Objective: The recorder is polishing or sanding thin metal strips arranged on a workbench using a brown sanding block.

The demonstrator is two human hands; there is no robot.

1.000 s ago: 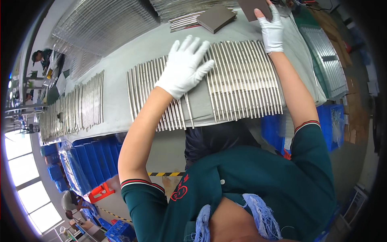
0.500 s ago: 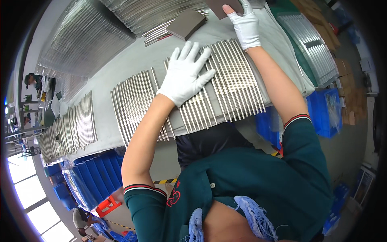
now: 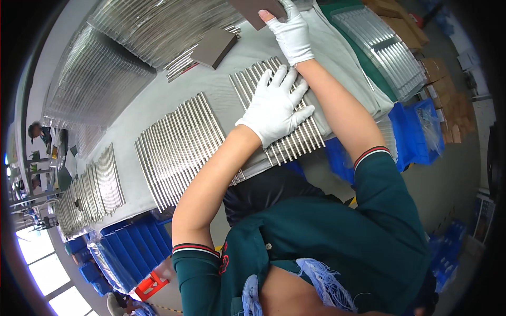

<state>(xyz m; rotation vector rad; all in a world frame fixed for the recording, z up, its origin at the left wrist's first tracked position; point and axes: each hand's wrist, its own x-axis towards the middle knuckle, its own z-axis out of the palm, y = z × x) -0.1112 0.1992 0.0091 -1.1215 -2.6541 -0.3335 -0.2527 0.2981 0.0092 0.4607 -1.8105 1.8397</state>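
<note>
My left hand [image 3: 277, 109], in a white glove, lies flat with fingers spread over the right-hand row of shiny metal rods [image 3: 295, 145]. Beyond it, my right hand [image 3: 293, 38], also gloved with the thumb tip bare, grips a flat grey-brown block [image 3: 253, 9] at the top edge of the view. Part of that block is cut off by the frame. Left of my left hand is a second row of metal rods [image 3: 179, 147], side by side on the grey cloth; my left forearm covers some of their near ends.
Another grey-brown block [image 3: 213, 48] rests on loose rods at the back. Stacked clear plastic trays [image 3: 100, 79] fill the back left. More rods [image 3: 97, 184] lie at the far left. A tray of rods [image 3: 379, 50] sits on the right. Blue crates [image 3: 134, 245] stand below the table.
My left hand has shifted right across the rods, and a gap of bare cloth now shows between the two rows. My right hand still holds the block. The whole view has turned slightly.
</note>
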